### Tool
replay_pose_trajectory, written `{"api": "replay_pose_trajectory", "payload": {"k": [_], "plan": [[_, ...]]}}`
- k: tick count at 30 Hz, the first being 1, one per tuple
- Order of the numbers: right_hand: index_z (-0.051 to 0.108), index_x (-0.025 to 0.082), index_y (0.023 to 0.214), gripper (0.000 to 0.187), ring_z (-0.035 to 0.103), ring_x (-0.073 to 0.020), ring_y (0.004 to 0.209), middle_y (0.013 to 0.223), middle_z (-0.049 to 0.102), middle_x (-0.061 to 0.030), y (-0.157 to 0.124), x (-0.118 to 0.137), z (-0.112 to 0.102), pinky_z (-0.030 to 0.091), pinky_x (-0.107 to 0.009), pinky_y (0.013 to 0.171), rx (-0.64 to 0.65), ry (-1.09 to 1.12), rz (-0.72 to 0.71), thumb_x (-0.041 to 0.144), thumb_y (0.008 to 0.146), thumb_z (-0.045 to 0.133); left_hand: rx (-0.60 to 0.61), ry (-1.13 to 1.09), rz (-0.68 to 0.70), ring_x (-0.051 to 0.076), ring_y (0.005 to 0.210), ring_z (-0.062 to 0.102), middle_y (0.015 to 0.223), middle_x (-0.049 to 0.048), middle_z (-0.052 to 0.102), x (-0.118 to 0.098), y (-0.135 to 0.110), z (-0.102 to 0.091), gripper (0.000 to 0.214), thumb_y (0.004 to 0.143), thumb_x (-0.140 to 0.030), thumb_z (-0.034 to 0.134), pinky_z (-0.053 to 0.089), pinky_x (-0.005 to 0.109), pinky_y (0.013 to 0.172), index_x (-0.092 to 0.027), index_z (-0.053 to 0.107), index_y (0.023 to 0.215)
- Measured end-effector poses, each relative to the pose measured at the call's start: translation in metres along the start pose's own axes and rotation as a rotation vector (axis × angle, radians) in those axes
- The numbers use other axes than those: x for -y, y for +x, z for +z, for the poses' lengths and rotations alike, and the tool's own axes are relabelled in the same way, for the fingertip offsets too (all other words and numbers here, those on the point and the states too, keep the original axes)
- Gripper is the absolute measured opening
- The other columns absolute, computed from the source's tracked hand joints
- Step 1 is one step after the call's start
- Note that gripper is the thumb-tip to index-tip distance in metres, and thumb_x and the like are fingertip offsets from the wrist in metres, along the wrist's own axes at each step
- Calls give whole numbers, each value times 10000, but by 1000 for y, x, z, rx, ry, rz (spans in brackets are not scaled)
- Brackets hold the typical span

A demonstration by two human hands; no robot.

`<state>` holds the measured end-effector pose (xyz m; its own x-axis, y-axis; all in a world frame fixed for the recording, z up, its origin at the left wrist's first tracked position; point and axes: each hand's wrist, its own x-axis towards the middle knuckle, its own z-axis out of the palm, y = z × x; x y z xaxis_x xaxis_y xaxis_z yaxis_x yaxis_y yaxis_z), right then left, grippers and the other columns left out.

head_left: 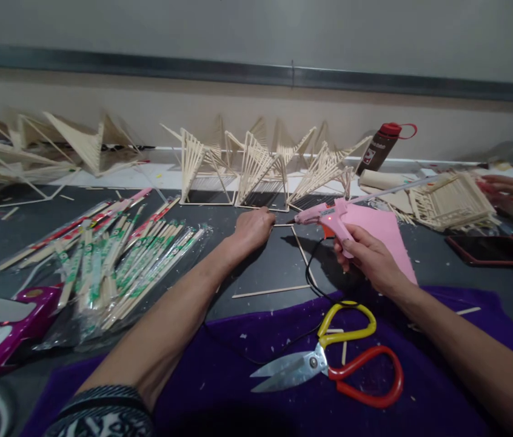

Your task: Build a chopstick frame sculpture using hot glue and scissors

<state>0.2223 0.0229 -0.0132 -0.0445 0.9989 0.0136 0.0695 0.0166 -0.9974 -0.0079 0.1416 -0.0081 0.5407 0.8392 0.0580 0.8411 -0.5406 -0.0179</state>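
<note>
Left hand (254,226): reaches to the far side of the layout; its fingers are bunched together, clamped on the far stick (284,226), whose left end they hide.
Right hand (368,252): fingers wrapped around the handle of the pink glue gun (318,213); pressure on the trigger cannot be told.
Glue gun: nozzle points left, at the far stick just beside its right-hand corner; actual contact cannot be confirmed. A small light glows on the body.
Stick outline: lies flat on the counter (261,267) between the two forearms. The side stick (302,255) runs from that corner toward the near stick (270,291). No fourth side observed; the left forearm covers part of that area.
Step in hand: judged to be gluing at the far corner.
Next move: would call for a steady nozzle, a small dab, and the far stick kept still against the side stick.
Cord (307,267): passes close by the side stick; judged a possible snag.
Scissors (315,363): blades parted, lying on the purple cloth (220,376) in front of the outline.
Wrapped chopsticks (147,261): heaped left of the left forearm.
Standing stick frames (256,164): in a row behind the hands.
</note>
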Motion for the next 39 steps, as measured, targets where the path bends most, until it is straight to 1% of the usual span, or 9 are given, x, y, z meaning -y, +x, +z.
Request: {"api": "replay_pose_trajectory", "payload": {"k": [4,10,14,17,22,26,32,39], "plan": [[506,212,1134,338,513,-107,627,823,537,-1,5,-6,1,415,-213,494,-18,-16,22,355,829,512,-20,-15,-1,241,898,615,970,143,634,0,0,5,322,874,-241,368,439,294,684,-136,668,931],[510,218,1140,340,512,-117,633,829,543,-6,6,-10,-3,430,-228,512,-19,-54,7,366,834,505,-37,8,-42,259,930,610,1003,181,625,-3,-2,4,347,878,-166,323,452,323,718,-93,638,1006],[505,223,1159,357,514,-123,640,836,549,-10,5,-13,-5,436,-235,520,-36,-57,-5,371,834,506,-39,26,-63,256,935,609,1011,161,635,-2,-5,1,332,877,-155,322,455,321,723,-111,626,1002],[506,217,1146,341,511,-120,637,842,547,-13,3,-14,-6,431,-234,517,-34,-49,13,366,840,501,-43,24,-63,244,937,609,1018,145,639,-1,-6,-1,308,880,-161,332,450,311,731,-123,610,1007],[515,212,1111,313,506,-113,631,836,539,-11,2,-12,-5,427,-233,518,-43,-43,20,357,833,508,-52,28,-31,242,917,614,1020,131,642,0,-7,0,274,881,-182,350,445,303,707,-143,600,989],[507,212,1130,327,510,-115,637,851,545,-16,2,-13,-5,433,-236,523,-54,-51,8,359,838,505,-46,37,-27,243,915,614,1020,128,643,0,-8,1,288,894,-210,335,443,301,704,-142,595,998],[503,199,1121,303,510,-110,625,834,546,-14,3,-17,-6,444,-239,524,-63,-58,-19,352,859,488,-32,54,-6,242,882,621,956,124,650,0,-9,2,276,878,-186,347,443,296,687,-133,598,981],[514,197,1109,301,517,-110,620,832,550,-14,4,-17,-6,457,-246,537,-72,-91,-26,362,860,485,-33,71,2,228,869,623,946,98,656,1,-7,5,234,864,-176,371,441,285,673,-151,588,949]]}}
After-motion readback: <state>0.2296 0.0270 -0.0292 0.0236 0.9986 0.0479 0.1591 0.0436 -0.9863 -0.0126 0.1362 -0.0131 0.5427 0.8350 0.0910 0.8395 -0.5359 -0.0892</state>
